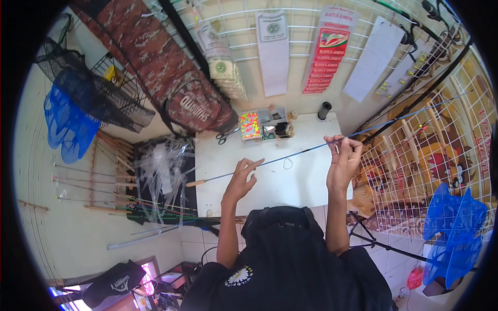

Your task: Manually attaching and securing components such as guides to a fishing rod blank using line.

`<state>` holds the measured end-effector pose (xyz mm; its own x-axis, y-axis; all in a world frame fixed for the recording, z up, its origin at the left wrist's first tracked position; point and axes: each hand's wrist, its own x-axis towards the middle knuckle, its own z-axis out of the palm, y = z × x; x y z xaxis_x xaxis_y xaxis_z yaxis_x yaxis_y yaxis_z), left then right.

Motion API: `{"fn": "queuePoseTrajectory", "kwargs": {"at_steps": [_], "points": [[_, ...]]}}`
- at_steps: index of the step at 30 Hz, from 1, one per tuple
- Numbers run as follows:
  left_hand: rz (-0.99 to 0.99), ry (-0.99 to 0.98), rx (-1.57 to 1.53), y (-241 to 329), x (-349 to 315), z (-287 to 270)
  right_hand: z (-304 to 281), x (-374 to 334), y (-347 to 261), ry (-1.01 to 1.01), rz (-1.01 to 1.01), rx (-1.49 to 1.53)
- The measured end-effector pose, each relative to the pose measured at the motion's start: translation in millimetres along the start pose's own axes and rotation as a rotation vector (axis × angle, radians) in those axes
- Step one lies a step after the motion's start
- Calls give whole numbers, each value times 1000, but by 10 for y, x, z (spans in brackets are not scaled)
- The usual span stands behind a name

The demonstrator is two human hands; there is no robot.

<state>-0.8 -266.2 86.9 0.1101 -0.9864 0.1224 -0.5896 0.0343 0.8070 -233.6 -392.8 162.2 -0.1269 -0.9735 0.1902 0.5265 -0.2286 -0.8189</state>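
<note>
A thin blue fishing rod runs slantwise above the white table, from its tan handle at the left up past the table's right edge. My right hand is closed on the rod, fingertips pinching the blue shaft. Close to the shaft on the handle side is my left hand, index finger stretched out and thumb apart; its fingertip meets or nearly meets the rod. A small thin loop lies on the tabletop between my hands.
At the table's back are scissors, a box of bright beads or floats, a clear compartment box and a black cylinder. Crumpled clear plastic lies left. A white wire grid stands right, near the rod's far part.
</note>
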Motion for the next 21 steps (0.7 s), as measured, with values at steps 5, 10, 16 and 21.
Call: {"fn": "queuePoseTrajectory", "kwargs": {"at_steps": [5,10,16,21], "points": [[-76,-52,30,86,38,46,-97,141,-124,-33,-26,72],[-128,-35,69,78,92,167,-280,399,-264,-18,-51,88],[-130,-41,93,19,134,277,-503,585,-341,56,-72,145],[-135,-48,118,-65,177,417,-673,705,-392,79,-117,141]]}}
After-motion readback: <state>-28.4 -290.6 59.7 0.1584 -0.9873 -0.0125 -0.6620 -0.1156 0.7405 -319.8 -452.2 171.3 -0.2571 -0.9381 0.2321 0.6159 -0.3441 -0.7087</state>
